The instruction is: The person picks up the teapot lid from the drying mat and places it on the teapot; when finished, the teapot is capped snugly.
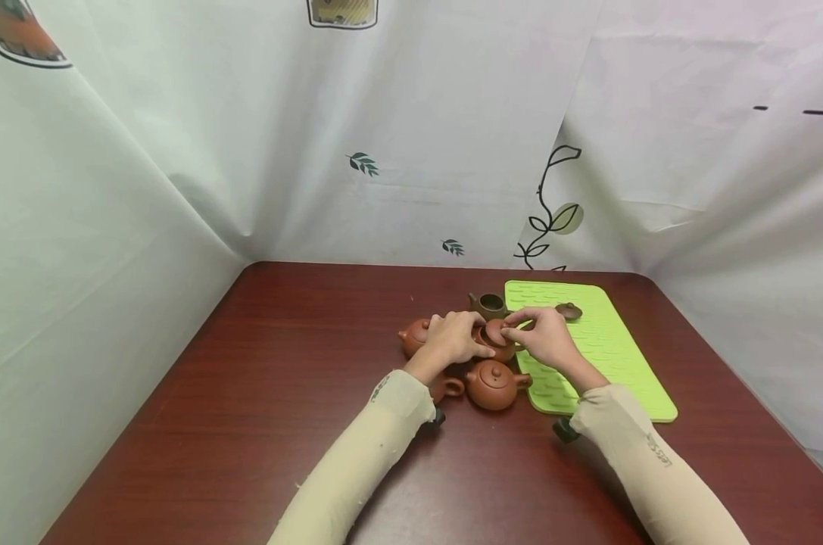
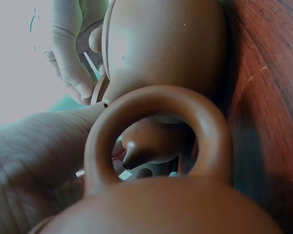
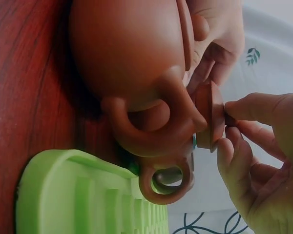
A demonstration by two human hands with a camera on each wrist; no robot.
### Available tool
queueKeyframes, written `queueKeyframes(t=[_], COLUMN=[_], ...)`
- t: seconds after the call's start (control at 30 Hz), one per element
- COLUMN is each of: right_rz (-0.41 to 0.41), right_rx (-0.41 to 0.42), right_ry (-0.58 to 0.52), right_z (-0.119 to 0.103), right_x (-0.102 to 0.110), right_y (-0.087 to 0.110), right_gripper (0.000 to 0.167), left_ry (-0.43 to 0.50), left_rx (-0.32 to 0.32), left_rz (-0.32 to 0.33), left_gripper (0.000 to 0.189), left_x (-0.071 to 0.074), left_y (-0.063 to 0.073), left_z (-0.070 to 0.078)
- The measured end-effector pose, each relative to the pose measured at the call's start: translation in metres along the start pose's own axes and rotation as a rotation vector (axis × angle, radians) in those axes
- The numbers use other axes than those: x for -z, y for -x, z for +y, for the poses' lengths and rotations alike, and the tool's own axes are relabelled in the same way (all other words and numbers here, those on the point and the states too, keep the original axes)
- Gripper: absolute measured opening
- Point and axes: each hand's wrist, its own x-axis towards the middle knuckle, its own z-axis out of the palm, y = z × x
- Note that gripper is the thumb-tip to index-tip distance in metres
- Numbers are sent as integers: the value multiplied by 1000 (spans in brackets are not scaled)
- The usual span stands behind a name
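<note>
Around a reddish-brown clay teapot (image 1: 501, 353) in the middle of the group, my left hand (image 1: 454, 337) holds the body, thumb on the near side and fingers on the far side. By its knob, my right hand (image 1: 546, 336) pinches the teapot's lid (image 3: 210, 117). In the head view the lid is tilted over the opening, part of which shows. Nearer to me sits another brown teapot (image 1: 493, 387), its lid on. A third teapot (image 2: 158, 212), with a ring handle, lies under my left wrist and is mostly hidden in the head view.
Left of my left hand stands another brown teapot (image 1: 415, 335). A dark olive teapot (image 1: 490, 304) without a lid stands behind. On the green ridged mat (image 1: 609, 363) at the right lies a dark lid (image 1: 569, 311). The dark red table (image 1: 247, 424) ends at white fabric walls.
</note>
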Motion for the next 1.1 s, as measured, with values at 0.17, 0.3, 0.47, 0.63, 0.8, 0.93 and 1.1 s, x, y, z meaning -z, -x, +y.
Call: queueKeyframes(t=[0.17, 0.3, 0.47, 0.63, 0.8, 0.93, 1.1], right_rz=[2, -2, -5, -5, -6, -6, 2], right_rx=[14, 21, 23, 49, 83, 98, 99], right_ry=[0, 16, 34, 43, 43, 58, 88], right_z=[0, -1, -1, 2, 3, 4, 6], right_x=[-2, -4, -7, -9, -11, -12, -13], right_y=[-1, -4, -6, -7, -9, -10, -9], right_gripper=[15, 15, 14, 12, 12, 11, 10], left_ry=[-2, -6, -5, -6, -16, -22, -34], left_rx=[4, 8, 8, 6, 21, 29, 27], left_rz=[-4, 2, -2, 1, 15, 20, 22], left_gripper=[59, 59, 62, 61, 61, 60, 60], left_x=[0, 0, 1, 1, 1, -1, -2], left_y=[0, 0, 0, 0, -1, -2, -3], left_z=[0, 0, 1, 1, 1, 1, 3])
